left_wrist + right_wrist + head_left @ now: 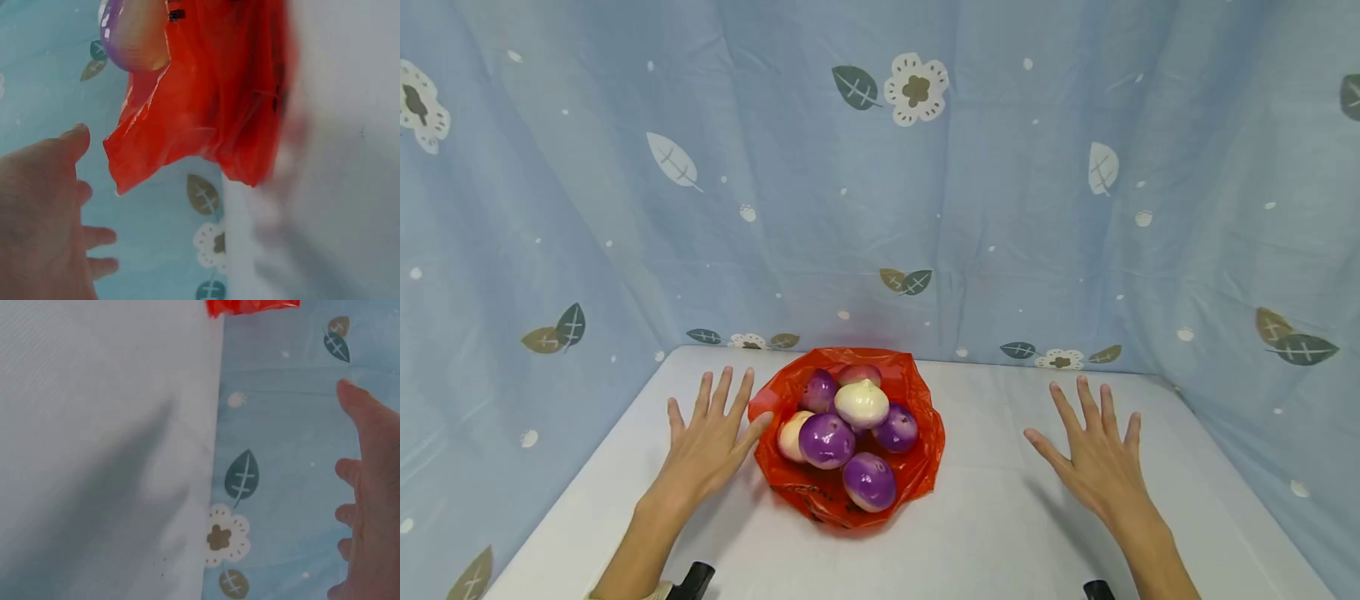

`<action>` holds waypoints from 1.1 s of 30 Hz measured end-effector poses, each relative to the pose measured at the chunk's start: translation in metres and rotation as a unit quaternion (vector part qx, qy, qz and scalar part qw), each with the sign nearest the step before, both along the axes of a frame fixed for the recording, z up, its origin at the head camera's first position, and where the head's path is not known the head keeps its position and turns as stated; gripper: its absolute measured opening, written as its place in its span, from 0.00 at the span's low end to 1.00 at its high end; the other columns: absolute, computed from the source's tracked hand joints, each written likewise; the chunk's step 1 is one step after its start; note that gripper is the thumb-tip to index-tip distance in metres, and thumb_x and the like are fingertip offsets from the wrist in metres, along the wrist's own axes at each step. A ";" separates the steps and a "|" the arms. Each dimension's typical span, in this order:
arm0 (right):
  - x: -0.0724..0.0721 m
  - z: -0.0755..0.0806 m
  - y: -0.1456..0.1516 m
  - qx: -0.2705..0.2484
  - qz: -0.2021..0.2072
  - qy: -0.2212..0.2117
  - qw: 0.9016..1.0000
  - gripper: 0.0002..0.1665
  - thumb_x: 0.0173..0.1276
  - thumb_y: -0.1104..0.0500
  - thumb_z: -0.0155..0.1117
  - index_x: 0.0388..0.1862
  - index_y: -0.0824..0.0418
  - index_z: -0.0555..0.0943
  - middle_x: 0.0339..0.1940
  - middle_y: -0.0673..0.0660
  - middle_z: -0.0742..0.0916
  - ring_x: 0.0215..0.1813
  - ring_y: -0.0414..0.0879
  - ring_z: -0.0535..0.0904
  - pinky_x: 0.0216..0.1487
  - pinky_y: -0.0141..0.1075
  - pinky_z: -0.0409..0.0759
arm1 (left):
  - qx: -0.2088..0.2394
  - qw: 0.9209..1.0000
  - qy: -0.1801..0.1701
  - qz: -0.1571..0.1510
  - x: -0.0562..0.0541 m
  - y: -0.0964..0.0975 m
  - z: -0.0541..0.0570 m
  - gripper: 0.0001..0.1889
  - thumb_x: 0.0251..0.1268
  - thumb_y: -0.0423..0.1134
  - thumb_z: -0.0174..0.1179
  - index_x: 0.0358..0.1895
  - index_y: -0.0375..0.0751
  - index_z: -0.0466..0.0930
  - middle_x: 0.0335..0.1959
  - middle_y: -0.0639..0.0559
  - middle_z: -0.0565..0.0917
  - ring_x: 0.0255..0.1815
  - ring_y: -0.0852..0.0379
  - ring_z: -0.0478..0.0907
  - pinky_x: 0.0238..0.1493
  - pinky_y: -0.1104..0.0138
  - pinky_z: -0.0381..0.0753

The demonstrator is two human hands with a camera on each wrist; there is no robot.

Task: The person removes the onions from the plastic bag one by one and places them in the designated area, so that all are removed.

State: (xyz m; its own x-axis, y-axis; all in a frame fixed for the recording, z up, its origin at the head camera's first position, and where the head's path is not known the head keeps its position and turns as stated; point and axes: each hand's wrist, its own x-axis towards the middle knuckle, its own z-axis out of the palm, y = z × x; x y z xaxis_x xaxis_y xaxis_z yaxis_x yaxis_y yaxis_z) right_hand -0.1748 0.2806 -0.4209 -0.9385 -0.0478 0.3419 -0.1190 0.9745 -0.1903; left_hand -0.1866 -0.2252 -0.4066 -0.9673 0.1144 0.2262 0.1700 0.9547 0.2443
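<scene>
A red plastic bag [928, 467] lies on the white table [992, 517], between the two hands and nearer to the left one. Its mouth is wide and turned up, and its edge is crumpled. Inside the bag one can see at least seven round vegetables, piled together. Several are mostly purple, as the purple vegetable [827, 440] in the front part of the pile. On the top sits a white vegetable [862, 404] with a small pointed tip.

The left hand [707, 450] is just beside the bag, with the back of the hand up. Its fingers are straight and spread apart, and they hold nothing. From the head the thumb overlaps the edge of the bag, but the left wrist view shows a small gap between them.

The right hand [1097, 467] is well apart from the bag, on the right side of the table. Its fingers are also straight and spread, and nothing is between them. Both hands throw soft shadows on the table.

Near each wrist a black object appears at the lower border. Behind the table hangs a blue curtain [805, 192], printed with leaves and white flowers.
</scene>
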 end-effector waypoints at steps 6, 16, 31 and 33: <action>-0.005 0.005 -0.008 -0.015 0.017 -0.007 1.000 0.50 0.66 0.28 0.54 0.80 0.45 0.52 0.81 0.66 0.55 0.81 0.67 0.38 0.69 0.77 0.34 | 0.047 0.996 0.065 -0.046 -0.009 0.003 0.002 0.36 0.71 0.56 0.53 0.78 0.54 0.52 0.71 0.34 0.67 0.69 0.32 0.65 0.63 0.31 0.63; -0.012 0.009 -0.030 -0.025 0.044 -0.020 0.999 0.48 0.65 0.33 0.61 0.78 0.49 0.58 0.76 0.68 0.64 0.70 0.73 0.64 0.57 0.75 0.65 | 0.148 0.978 0.121 -0.083 -0.024 0.007 0.002 0.19 0.67 0.39 0.62 0.60 0.43 0.80 0.46 0.42 0.86 0.41 0.48 0.84 0.38 0.55 0.87; -0.019 0.006 -0.072 -0.114 0.085 -0.054 0.988 0.48 0.62 0.29 0.60 0.76 0.45 0.61 0.68 0.62 0.76 0.62 0.63 0.78 0.50 0.64 0.80 | 0.179 0.973 0.120 -0.088 -0.029 0.006 0.003 0.18 0.64 0.28 0.62 0.57 0.41 0.82 0.44 0.42 0.87 0.39 0.46 0.86 0.38 0.55 0.88; -0.020 0.006 -0.078 -0.121 0.090 -0.057 0.987 0.47 0.62 0.31 0.63 0.76 0.44 0.62 0.68 0.61 0.76 0.63 0.62 0.78 0.51 0.64 0.80 | 0.179 0.971 0.125 -0.095 -0.030 0.006 0.003 0.18 0.64 0.27 0.61 0.57 0.41 0.82 0.44 0.42 0.87 0.39 0.47 0.86 0.37 0.56 0.88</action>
